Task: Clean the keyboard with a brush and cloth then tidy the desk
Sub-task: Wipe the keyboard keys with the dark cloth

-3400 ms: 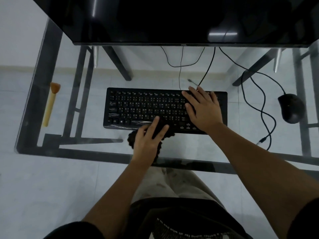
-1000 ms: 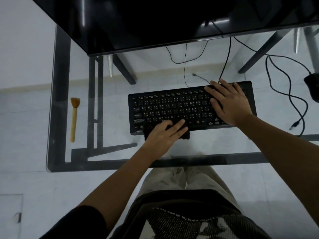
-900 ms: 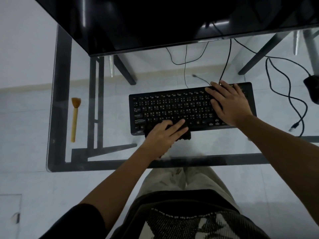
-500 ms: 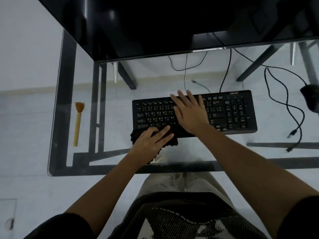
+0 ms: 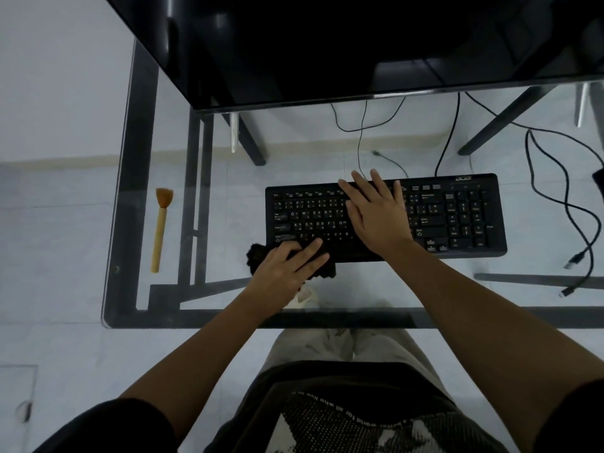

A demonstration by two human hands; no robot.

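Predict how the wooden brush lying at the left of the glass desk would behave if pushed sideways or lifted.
The brush probably rolls when nudged: its handle looks round and the glass desk is smooth. It is likely light, being slim, and stiff along the handle. The flared bristles should bend softly.

A: Can't make out most of the cloth [image 5: 258, 256]. Buried under the left hand [image 5: 284, 269], except for dark fringes at either side.
B: Same with the keyboard [image 5: 457, 217]: blocked across the middle by the right hand [image 5: 376, 217], lost at the near-left corner beneath the cloth.
A: Can't read the legends on the far-right keys either. Too blurred.
B: Only seeing part of the monitor [image 5: 327, 44], chopped by the top edge. Barely a sliver of mouse [image 5: 599, 184] at the right edge.
A: Losing the cables [image 5: 452, 135] behind the monitor, too.
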